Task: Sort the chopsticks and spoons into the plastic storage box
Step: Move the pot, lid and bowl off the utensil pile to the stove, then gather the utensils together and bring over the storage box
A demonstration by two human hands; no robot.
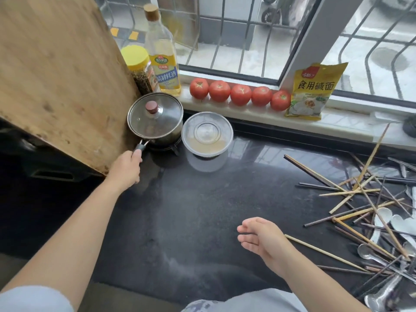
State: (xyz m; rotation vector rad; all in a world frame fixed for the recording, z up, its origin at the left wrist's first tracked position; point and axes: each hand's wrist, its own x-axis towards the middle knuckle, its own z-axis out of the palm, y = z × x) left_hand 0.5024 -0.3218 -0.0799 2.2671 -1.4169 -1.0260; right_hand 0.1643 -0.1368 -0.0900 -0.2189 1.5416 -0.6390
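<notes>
A countertop (pixel 202 199) runs below a window sill (pixel 247 113). At far left a cutting board (pixel 56 75) leans upright; just right of it sits a lidded pot (pixel 155 119), with a lidded plastic container (pixel 207 134) beside the pot. Behind the pot stand a spice jar (pixel 139 68) and a bottle (pixel 163 57). Five tomatoes (pixel 240 95) line the sill, a packet (pixel 313 91) at their right. Chopsticks (pixel 360 199) and spoons (pixel 382 221) lie heaped at the counter's right edge.

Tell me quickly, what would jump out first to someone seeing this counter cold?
The tangled heap of chopsticks and metal spoons at the counter's right edge, with the open right hand hovering beside it. Next, the row of five red tomatoes on the windowsill. At far left, the left hand grips the handle of a lidded saucepan beside a big wooden board.
</notes>
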